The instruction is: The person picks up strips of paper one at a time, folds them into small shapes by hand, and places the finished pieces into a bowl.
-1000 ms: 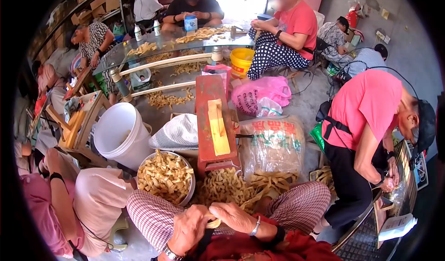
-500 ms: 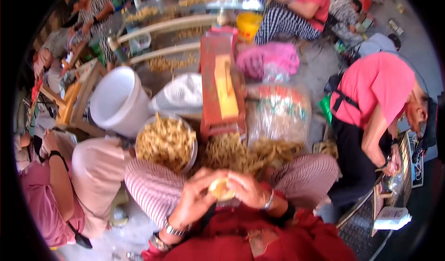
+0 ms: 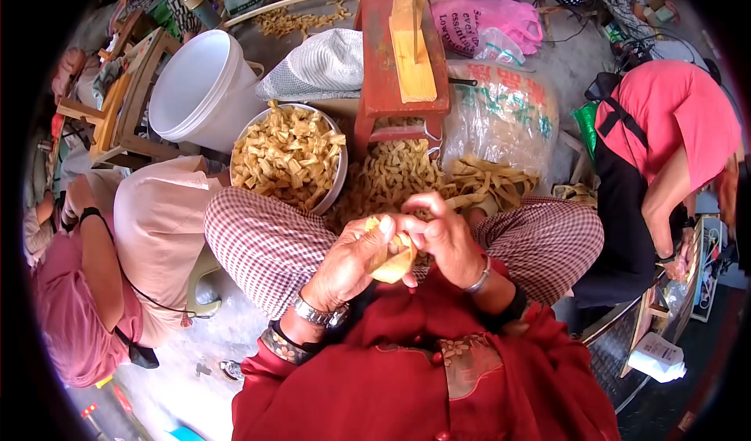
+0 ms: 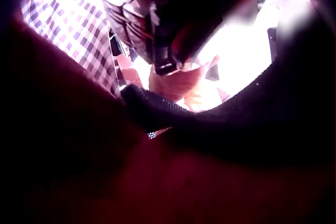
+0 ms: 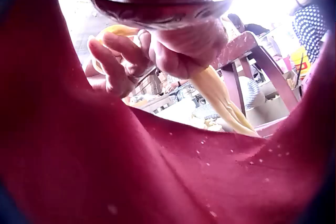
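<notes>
A pale yellow flat strip [image 3: 393,262], bent over on itself, is between my two hands above my lap in the head view. My left hand [image 3: 353,259] pinches it, thumb uppermost. At its other side my right hand [image 3: 449,245] holds it with bent fingers. In the right wrist view, a length of the strip [image 5: 220,100] hangs from under the right hand [image 5: 184,50], with the left fingers [image 5: 116,61] close beside. The left wrist view is mostly dark; a metal watch [image 4: 139,29] and part of a hand [image 4: 173,83] show.
Beyond my knees stands a basin [image 3: 342,163] heaped with short yellow pieces [image 3: 285,151]. Beside it lie more pieces [image 3: 391,167] and longer strips [image 3: 497,181]. A red bench [image 3: 375,81] bears a wooden block [image 3: 415,65]. A white bucket [image 3: 188,89] stands left; people sit both sides.
The head view has tilted down, bringing the red shirt into view. My hands have moved slightly apart, and the bent strip shows more between them. The right fingers have lifted and spread somewhat.
</notes>
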Available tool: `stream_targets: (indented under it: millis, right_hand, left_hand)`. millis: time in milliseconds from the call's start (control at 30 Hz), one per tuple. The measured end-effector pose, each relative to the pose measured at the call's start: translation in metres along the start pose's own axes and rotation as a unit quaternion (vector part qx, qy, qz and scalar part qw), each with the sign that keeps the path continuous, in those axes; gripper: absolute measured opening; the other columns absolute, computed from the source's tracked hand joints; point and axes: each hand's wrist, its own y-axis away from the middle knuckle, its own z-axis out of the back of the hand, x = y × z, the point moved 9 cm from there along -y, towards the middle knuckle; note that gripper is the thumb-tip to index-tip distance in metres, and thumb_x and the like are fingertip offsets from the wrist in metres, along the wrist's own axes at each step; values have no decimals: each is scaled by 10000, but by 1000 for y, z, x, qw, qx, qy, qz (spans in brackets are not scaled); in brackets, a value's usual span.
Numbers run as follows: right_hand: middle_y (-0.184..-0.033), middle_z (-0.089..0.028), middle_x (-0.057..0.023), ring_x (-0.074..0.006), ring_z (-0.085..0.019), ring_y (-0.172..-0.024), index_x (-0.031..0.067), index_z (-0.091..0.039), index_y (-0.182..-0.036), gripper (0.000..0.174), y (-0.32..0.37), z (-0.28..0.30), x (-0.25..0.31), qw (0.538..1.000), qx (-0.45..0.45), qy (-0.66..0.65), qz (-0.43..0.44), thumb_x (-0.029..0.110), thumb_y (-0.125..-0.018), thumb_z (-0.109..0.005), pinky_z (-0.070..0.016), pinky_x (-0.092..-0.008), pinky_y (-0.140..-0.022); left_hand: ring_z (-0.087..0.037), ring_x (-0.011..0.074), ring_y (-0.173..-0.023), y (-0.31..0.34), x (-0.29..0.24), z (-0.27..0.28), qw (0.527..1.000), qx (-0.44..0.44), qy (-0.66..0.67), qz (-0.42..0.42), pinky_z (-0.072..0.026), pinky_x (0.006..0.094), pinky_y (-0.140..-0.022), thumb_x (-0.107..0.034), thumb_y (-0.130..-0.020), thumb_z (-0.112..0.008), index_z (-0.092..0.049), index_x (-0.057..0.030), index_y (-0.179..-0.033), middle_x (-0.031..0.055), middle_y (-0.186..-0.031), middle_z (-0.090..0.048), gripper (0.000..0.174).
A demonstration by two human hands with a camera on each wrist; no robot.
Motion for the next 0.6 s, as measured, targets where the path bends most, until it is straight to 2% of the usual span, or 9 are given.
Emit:
stream_targets:
  millis: [67, 100, 167, 200, 333, 433, 467, 500, 600]
  right_hand:
    - [-908, -580, -128, -204, -579, -815, 2, -523, -1052, 440, 5, 17, -5, 999, -4, 29, -43, 413, -977, -384, -451, -304, -735]
    - [-864, -567, -99, -156, -543, -722, 5, -526, -1019, 424, 6, 24, -1, 999, -6, 43, 0, 403, -978, -387, -434, -280, -659]
    - [-822, -541, -64, -112, -484, -656, 14, -532, -982, 380, 20, 33, -13, 997, 8, 29, -76, 372, -976, -404, -400, -254, -603]
    - [-777, -520, -31, -88, -449, -610, 25, -544, -940, 317, 20, 39, -5, 999, -22, 32, -19, 317, -973, -426, -378, -238, -570]
    - [-755, -534, 3, -58, -437, -607, 43, -568, -876, 235, 38, 73, -28, 990, -88, -12, -114, 243, -956, -477, -373, -211, -554]
    - [-708, -495, 11, -18, -406, -543, 24, -532, -963, 211, 29, 54, -20, 992, 39, 82, -87, 223, -968, -460, -299, -180, -448]
    - [-705, -509, -1, -36, -456, -560, 15, -526, -1027, 210, 33, 46, -31, 980, 80, 46, -179, 208, -959, -480, -360, -187, -465]
    - [-711, -527, -12, -63, -514, -598, 7, -513, -1104, 243, 29, 35, -31, 976, 104, 27, -192, 197, -958, -476, -424, -200, -500]
    - [-762, -577, -44, -84, -562, -646, -9, -509, -1153, 293, 22, 1, -30, 964, 187, -20, -187, 202, -952, -491, -461, -218, -536]
  left_hand:
    - [-580, 205, -701, -3, 0, -1, 999, 9, 31, -1, -579, 413, -653, -356, -960, -456, -565, 94, -1074, 141, -853, -579, 477]
    - [-577, 196, -699, -2, 0, 0, 999, 8, 31, 3, -576, 404, -664, -361, -961, -454, -568, 90, -1071, 133, -840, -575, 478]
    - [-570, 178, -696, -2, 1, 1, 999, 6, 32, 14, -569, 388, -687, -370, -964, -449, -573, 82, -1065, 117, -816, -567, 480]
    - [-559, 177, -681, -3, 3, 2, 999, 1, 49, 15, -569, 400, -678, -360, -961, -458, -575, 90, -1050, 120, -817, -565, 474]
    - [-526, 167, -645, -3, 2, 12, 996, -16, 90, 12, -565, 425, -661, -340, -954, -476, -582, 106, -1011, 122, -814, -558, 462]
    - [-532, 166, -656, -5, -1, 21, 996, -24, 83, -12, -566, 421, -659, -343, -959, -465, -586, 102, -1002, 121, -826, -569, 463]
    - [-533, 165, -653, -7, -3, 26, 996, -37, 73, -24, -566, 418, -658, -345, -961, -460, -586, 102, -1002, 123, -831, -573, 467]
    - [-534, 165, -651, -8, -6, 29, 996, -49, 62, -37, -567, 415, -656, -348, -962, -456, -586, 103, -1001, 124, -837, -577, 471]
    - [-577, 180, -663, -10, -2, 23, 998, -51, 16, -24, -568, 387, -652, -350, -976, -421, -579, 102, -1026, 143, -886, -597, 482]
